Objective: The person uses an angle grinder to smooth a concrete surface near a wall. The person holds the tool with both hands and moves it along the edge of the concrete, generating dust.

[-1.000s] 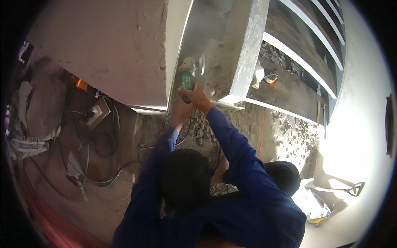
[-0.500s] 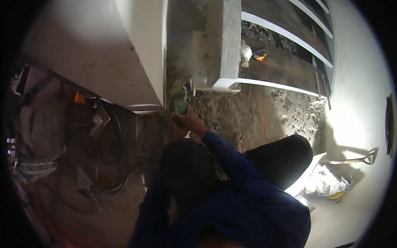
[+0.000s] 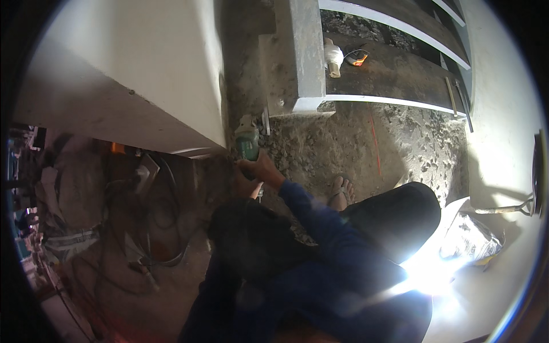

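Both my hands hold a green-bodied angle grinder (image 3: 247, 144), its head pointing away from me. My right hand (image 3: 265, 170) wraps the near part of the body from the right. Lower and in shade, my left hand (image 3: 246, 186) closes around the rear end, with its fingers partly hidden. The grinder's disc (image 3: 266, 122) stands on edge on the right side of the head, beside the near left corner of a dusty concrete block (image 3: 277, 91). Whether it touches the block I cannot tell.
A white wall (image 3: 171, 74) rises close on the left. Stair treads (image 3: 389, 71) carry a white-wrapped item (image 3: 333, 57) and an orange-black tool (image 3: 358, 57). Cables (image 3: 183, 240) coil at left. A sack (image 3: 469, 240) and a long-handled tool (image 3: 503, 210) are at right. My sandaled foot (image 3: 341, 191) rests on rubble.
The grinder has come slightly back toward me relative to the block, still in both hands. Dust haze around it has thinned. My view has shifted, and bright glare now shows near the sack.
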{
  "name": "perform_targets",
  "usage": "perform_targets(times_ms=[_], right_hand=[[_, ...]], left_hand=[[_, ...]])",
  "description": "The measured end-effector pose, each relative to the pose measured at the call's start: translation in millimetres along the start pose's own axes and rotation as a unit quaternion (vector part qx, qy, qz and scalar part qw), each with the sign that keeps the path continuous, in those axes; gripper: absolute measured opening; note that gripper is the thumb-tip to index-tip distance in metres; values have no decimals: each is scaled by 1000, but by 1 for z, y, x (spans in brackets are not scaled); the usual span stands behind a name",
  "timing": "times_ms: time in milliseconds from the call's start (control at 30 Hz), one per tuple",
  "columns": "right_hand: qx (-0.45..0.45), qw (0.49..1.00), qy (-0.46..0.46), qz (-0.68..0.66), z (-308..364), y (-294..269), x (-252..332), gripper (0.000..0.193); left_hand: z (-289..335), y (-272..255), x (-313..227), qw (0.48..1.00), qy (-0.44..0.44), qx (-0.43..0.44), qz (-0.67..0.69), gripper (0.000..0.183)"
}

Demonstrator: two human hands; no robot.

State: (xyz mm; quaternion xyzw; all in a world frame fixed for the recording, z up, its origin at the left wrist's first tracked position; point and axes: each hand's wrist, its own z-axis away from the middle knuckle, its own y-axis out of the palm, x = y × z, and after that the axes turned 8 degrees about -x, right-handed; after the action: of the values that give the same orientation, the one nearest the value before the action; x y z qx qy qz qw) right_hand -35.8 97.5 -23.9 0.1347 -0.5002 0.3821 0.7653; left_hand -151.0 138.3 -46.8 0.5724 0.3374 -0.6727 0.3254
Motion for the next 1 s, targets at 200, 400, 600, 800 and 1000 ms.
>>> perform_targets(times_ms=[200, 400, 600, 800, 1000], right_hand=[[16, 999, -28, -17, 4, -8, 14, 80], [11, 999, -13, -44, -5, 2, 27, 77], [-20, 998, -19, -59, -18, 9, 24, 53], [-39, 997, -44, -44, -26, 7, 21, 53], [-35, 996, -62, -49, -37, 6, 13, 52]], left_hand=[[-2, 0, 7, 1000, 8, -2, -10, 75], [-15, -5, -13, 999, 28, 10, -36, 74], [-26, -10, -39, 995, -43, 31, -87, 77], [-31, -6, -36, 991, -63, 19, -113, 84], [-36, -2, -35, 994, -46, 27, -97, 81]])
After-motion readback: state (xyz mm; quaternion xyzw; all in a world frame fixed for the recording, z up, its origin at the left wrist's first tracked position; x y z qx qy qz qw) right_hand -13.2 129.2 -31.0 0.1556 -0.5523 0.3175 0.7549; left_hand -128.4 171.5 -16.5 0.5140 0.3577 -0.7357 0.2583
